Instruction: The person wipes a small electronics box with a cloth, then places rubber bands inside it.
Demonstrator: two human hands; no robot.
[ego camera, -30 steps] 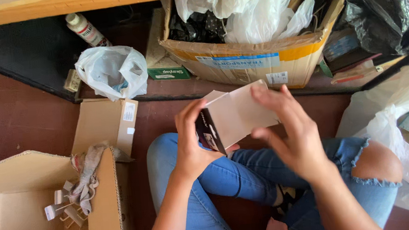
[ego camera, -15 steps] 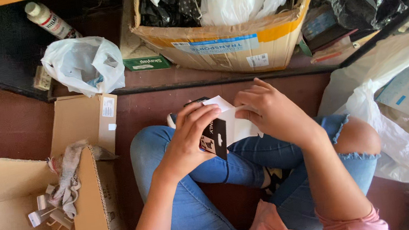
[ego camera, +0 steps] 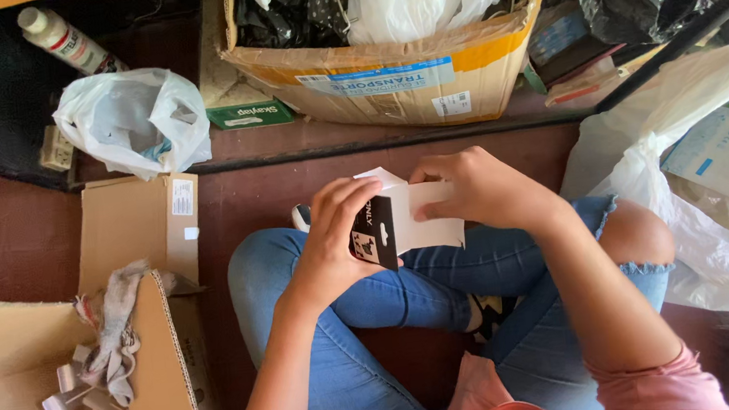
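I sit cross-legged on a dark red floor in blue jeans. Both hands hold a small cardboard package, white on its broad face and black on its end, over my lap. My left hand wraps the black end, fingers curled over the top edge. My right hand grips the white side, thumb pressed on the face and fingers at the top flap, which stands slightly raised.
An open cardboard box at my left holds small white plastic pieces and a rag. A white plastic bag and a bottle lie beyond it. A large carton stuffed with bags stands ahead. More bags crowd the right.
The package has come lower and closer to my lap. My right hand shifted from the package's far edge onto its white face and top flap. The view tilted slightly.
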